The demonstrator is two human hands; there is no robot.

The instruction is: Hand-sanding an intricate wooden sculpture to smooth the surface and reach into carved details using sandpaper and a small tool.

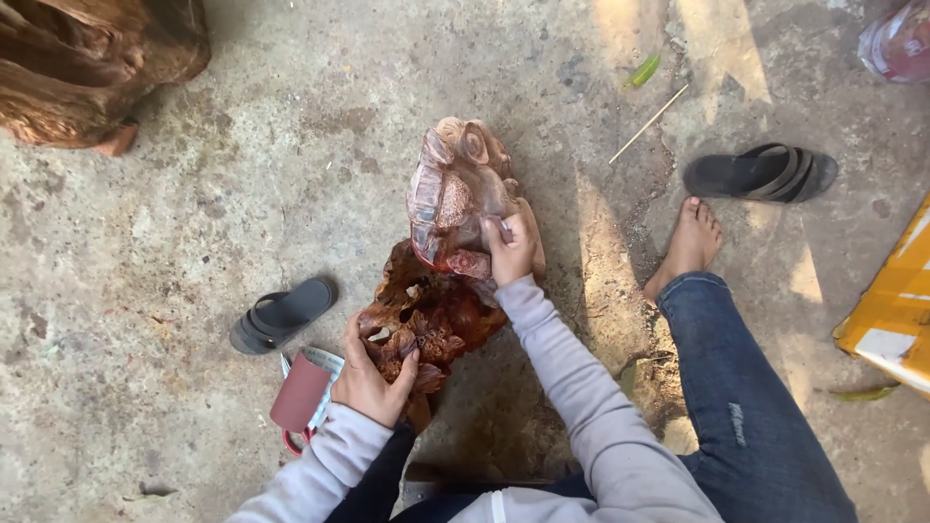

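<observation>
— What does the frame cut off?

— The large brown wood piece (92, 63) runs off the top-left corner, so only part of its bulk shows. A pink-tinted clear object (899, 41) is clipped at the top right, too little of it to tell what it is. The yellow box (891, 310) leaves by the right edge.

— And what is hidden?

— The right hand (511, 247) covers part of the reddish carved wood figure (453, 194); its fingertips blur slightly. The left hand (373, 383) hides part of the carving's gnarled base (436, 310). Scissors (288, 366) sit mostly under the red sandpaper roll (300, 392). The person's body drops below the bottom edge.
</observation>
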